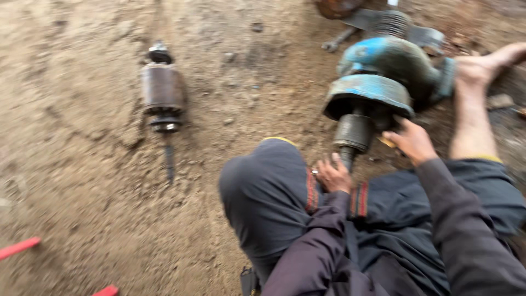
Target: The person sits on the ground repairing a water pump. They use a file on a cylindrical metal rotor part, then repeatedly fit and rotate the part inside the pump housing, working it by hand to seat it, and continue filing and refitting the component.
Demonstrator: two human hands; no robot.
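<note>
Left hand [332, 176] clenched on dark steel shaft [347, 158], right hand [412, 141] fingers gripping blue cast-metal pump housing [383, 74] rim; slip risk: bare foot [482, 68] sole brace.

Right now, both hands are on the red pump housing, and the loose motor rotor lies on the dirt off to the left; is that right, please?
Not quite: the pump housing is blue, not red, as the head view shows. The left hand and right hand are at its shaft end, and the rotor does lie on the dirt at left.
</note>
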